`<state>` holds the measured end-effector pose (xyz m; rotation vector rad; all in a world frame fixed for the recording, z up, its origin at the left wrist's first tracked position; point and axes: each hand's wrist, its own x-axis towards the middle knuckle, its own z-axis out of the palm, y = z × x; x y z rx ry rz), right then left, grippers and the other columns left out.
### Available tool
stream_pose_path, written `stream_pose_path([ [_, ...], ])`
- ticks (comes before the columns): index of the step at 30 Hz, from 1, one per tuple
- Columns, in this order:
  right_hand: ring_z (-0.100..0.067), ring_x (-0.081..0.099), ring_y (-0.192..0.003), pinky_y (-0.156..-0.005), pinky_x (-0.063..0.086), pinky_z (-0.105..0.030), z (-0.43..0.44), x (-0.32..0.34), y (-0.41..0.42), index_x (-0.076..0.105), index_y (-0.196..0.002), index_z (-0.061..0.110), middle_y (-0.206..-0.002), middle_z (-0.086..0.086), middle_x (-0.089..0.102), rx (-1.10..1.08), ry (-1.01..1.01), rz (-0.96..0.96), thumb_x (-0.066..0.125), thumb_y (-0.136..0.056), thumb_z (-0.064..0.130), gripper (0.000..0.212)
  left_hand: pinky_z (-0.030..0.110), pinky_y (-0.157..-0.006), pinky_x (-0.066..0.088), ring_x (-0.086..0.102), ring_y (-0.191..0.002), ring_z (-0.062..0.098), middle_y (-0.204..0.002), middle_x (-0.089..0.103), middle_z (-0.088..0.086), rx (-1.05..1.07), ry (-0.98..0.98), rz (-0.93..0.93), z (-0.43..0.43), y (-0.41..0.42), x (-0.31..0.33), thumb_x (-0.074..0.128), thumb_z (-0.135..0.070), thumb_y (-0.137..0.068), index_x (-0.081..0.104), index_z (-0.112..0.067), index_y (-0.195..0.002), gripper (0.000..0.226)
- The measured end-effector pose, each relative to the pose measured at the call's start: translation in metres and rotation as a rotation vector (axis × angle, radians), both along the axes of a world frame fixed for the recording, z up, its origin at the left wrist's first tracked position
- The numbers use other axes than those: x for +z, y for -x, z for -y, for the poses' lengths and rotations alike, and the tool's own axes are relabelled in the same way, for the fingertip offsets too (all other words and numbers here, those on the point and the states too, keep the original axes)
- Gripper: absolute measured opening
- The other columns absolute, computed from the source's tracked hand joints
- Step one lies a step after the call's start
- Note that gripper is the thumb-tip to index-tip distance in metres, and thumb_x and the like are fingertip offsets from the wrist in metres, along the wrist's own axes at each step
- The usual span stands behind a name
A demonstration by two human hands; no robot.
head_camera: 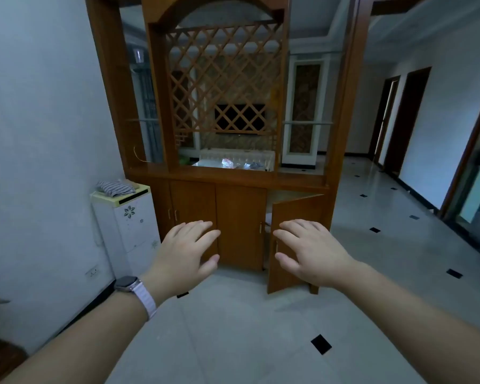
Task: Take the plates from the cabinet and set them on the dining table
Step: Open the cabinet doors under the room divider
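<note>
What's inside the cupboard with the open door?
The open door of the wooden cabinet shows only a dim gap with something pale inside. The right hand and the door cover most of it, so no plates can be made out.

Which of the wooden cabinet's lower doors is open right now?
The rightmost lower door of the brown wooden cabinet, swung outward just behind the right hand.
</note>
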<state>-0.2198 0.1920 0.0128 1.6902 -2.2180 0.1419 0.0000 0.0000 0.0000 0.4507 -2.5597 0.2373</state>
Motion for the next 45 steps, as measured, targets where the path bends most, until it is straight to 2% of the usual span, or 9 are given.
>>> stream_pose_path([
  [8,-0.018,0.037,-0.133,-0.109,0.029,-0.04,0.016,-0.016,-0.003,0.043,-0.139,0.029,-0.142,0.004,0.047,-0.003,0.012,-0.037,0.025,-0.091,0.061,0.06,0.045,-0.104,0.039,0.055,-0.124,0.026,-0.131,0.062,0.006,-0.056,-0.004,-0.006,0.023,-0.003,-0.021,0.055,-0.043,-0.087,0.064,-0.017,-0.125,0.047],
  [14,-0.019,0.04,-0.131,-0.107,0.031,-0.038,0.034,-0.042,0.021,0.048,-0.135,0.028,-0.139,0.004,0.051,-0.023,-0.02,-0.029,0.032,-0.092,0.06,0.056,0.044,-0.102,0.04,0.056,-0.122,0.025,-0.128,0.064,0.005,-0.091,-0.022,0.017,0.048,0.023,-0.047,0.055,-0.045,-0.086,0.064,-0.018,-0.124,0.047],
  [18,-0.02,0.045,-0.127,-0.104,0.036,-0.04,0.053,-0.063,0.06,0.052,-0.131,0.026,-0.135,0.002,0.054,-0.021,-0.04,0.012,0.036,-0.092,0.058,0.053,0.046,-0.103,0.04,0.055,-0.123,0.025,-0.129,0.062,0.004,-0.088,-0.066,0.048,0.066,0.058,-0.063,0.053,-0.045,-0.087,0.063,-0.019,-0.125,0.047],
  [25,-0.019,0.042,-0.129,-0.106,0.032,-0.039,0.09,-0.095,0.15,0.05,-0.134,0.027,-0.137,0.003,0.052,-0.025,-0.04,0.093,0.032,-0.091,0.059,0.056,0.05,-0.106,0.038,0.053,-0.126,0.027,-0.134,0.06,0.006,-0.057,-0.088,0.149,0.099,0.148,-0.082,0.058,-0.043,-0.088,0.063,-0.018,-0.127,0.046],
  [29,-0.019,0.04,-0.13,-0.106,0.031,-0.039,0.11,-0.096,0.211,0.048,-0.136,0.027,-0.139,0.003,0.05,-0.01,-0.052,0.107,0.031,-0.092,0.06,0.058,0.048,-0.106,0.038,0.052,-0.127,0.025,-0.135,0.059,0.004,-0.046,-0.062,0.167,0.117,0.203,-0.078,0.056,-0.046,-0.088,0.06,-0.021,-0.129,0.048],
  [35,-0.02,0.048,-0.123,-0.099,0.04,-0.041,0.147,-0.086,0.287,0.054,-0.129,0.026,-0.131,0.002,0.057,0.031,0.032,0.087,0.036,-0.091,0.059,0.053,0.047,-0.104,0.038,0.054,-0.125,0.026,-0.132,0.061,0.006,-0.033,-0.031,0.146,0.146,0.277,-0.071,0.062,-0.041,-0.085,0.062,-0.018,-0.127,0.047],
  [45,-0.018,0.044,-0.126,-0.099,0.039,-0.04,0.195,-0.101,0.357,0.052,-0.13,0.027,-0.133,0.002,0.055,0.019,0.073,0.143,0.038,-0.09,0.059,0.053,0.046,-0.104,0.039,0.054,-0.125,0.026,-0.133,0.06,0.005,-0.018,-0.033,0.188,0.191,0.349,-0.084,0.062,-0.043,-0.086,0.061,-0.021,-0.127,0.048],
])
